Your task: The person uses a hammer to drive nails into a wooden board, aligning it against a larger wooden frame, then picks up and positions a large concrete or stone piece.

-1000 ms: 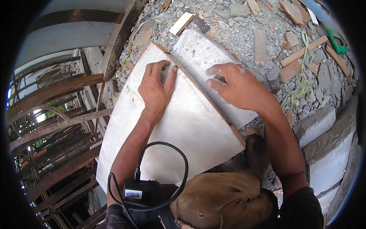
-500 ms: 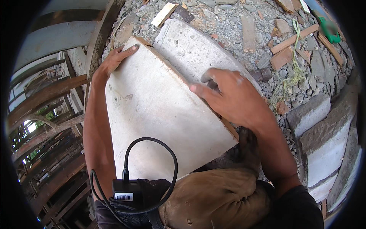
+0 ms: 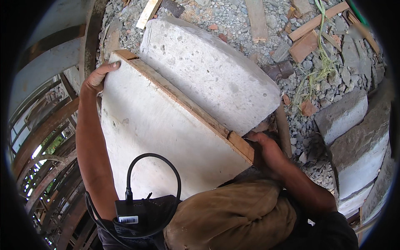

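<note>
Gravel [image 3: 229, 12] is lying beyond 1 white board [image 3: 166, 131], its long wooden edge [image 3: 183, 101] slanting down rightward; left hand [image 3: 98, 77] is pinching its corner; right hand's [image 3: 271, 152] hidden fingers are escaping determination.

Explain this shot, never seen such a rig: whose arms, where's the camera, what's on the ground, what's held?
No machine arms here: these are a person's own bare left hand and right hand. The camera is a fisheye worn on the head, looking down, so straight edges bend toward the rim.

The left hand grips the far left edge of a white panel edged with a wooden strip, thumb on top. The right hand is at the panel's right corner; its fingers are partly hidden, so its grip is unclear.

Next to the panel, a pale concrete block lies on gravel scattered with wood scraps. A black box with a black cable shows near the lower edge.
</note>
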Motion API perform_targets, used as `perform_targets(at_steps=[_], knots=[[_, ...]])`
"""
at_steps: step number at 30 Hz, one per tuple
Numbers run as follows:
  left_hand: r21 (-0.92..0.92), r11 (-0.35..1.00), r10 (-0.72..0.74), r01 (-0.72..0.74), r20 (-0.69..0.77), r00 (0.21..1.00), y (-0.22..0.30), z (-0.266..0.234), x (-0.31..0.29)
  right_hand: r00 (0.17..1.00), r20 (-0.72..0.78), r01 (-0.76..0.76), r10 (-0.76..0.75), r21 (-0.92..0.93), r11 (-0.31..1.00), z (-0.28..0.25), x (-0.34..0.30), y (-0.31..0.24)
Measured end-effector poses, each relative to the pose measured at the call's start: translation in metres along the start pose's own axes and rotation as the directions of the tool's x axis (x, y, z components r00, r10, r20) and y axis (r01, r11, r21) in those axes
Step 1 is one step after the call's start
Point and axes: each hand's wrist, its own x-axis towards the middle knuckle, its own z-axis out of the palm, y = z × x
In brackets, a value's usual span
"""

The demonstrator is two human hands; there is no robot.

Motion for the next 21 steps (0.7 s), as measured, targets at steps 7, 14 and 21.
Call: perform_targets(at_steps=[7,14,21], knots=[[-0.037,0.995,-0.093,0.094,0.029,0.995,-0.001,-0.013,0.003,0.922,0.214,-0.342,0.321,0.065,0.938,0.015,0.005,0.009],[-0.054,0.998,-0.035,0.033,-0.034,0.999,0.0,-0.001,0.005,0.83,0.411,-0.47,0.377,0.151,0.87,-0.005,0.03,0.02],[-0.045,0.999,0.02,-0.021,-0.026,0.999,-0.006,-0.01,0.009,0.75,0.612,-0.49,0.251,0.259,0.832,-0.012,0.036,0.033]])
